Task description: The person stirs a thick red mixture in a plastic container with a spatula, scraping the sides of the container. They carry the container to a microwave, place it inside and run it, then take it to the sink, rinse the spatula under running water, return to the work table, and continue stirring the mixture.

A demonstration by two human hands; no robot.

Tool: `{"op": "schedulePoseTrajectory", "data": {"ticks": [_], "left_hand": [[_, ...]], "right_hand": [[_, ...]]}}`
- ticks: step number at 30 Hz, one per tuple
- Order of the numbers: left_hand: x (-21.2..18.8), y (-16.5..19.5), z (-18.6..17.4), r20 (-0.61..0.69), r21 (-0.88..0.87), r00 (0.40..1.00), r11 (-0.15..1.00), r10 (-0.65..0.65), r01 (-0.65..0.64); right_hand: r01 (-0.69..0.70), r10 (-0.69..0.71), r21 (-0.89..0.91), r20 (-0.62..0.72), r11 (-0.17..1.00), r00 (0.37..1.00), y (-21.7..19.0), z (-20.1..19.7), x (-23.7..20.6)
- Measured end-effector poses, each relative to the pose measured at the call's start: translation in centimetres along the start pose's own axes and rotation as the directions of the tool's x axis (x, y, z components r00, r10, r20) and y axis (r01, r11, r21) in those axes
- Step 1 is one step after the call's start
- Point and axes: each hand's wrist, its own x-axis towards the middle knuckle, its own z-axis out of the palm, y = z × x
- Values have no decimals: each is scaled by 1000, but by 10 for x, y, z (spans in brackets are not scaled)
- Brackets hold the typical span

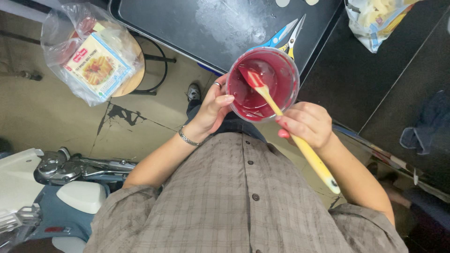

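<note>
While your left hand (pixel 213 107) clasps the red-coated cup (pixel 262 84) at centre frame and your right hand (pixel 307 124) grips the yellow-handled spatula (pixel 281 112) inside it, you seem mid-stir, so hold the cup steady.

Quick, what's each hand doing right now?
Left hand: closed around the clear cup of red liquid.
Right hand: closed on the yellow-handled spatula.
</note>
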Motion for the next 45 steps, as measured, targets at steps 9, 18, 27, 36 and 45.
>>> {"op": "schedulePoseTrajectory", "data": {"ticks": [9, 18, 27, 36, 45], "left_hand": [[1, -2, 1, -12, 15, 1000, 1000, 1, -1], [2, 0, -1, -26, 28, 1000, 1000, 8, -8], [3, 0, -5, -24, 38, 1000, 999, -9, 10], [5, -1, -4, -18, 10, 999, 1000, 29, -29], [2, -1, 2, -3, 0, 999, 999, 37, -37]], "right_hand": [[15, -23, 100, 84, 995, 996, -11, 6, 8], [-118, 119, 205, 7, 972, 993, -21, 10, -3], [-382, 420, 396, -9, 835, 908, -21, -7, -24], [-464, 661, 499, -356, 732, 660, -4, -10, -41], [-237, 227, -7, -255, 971, 940, -7, 11, -9]]}}
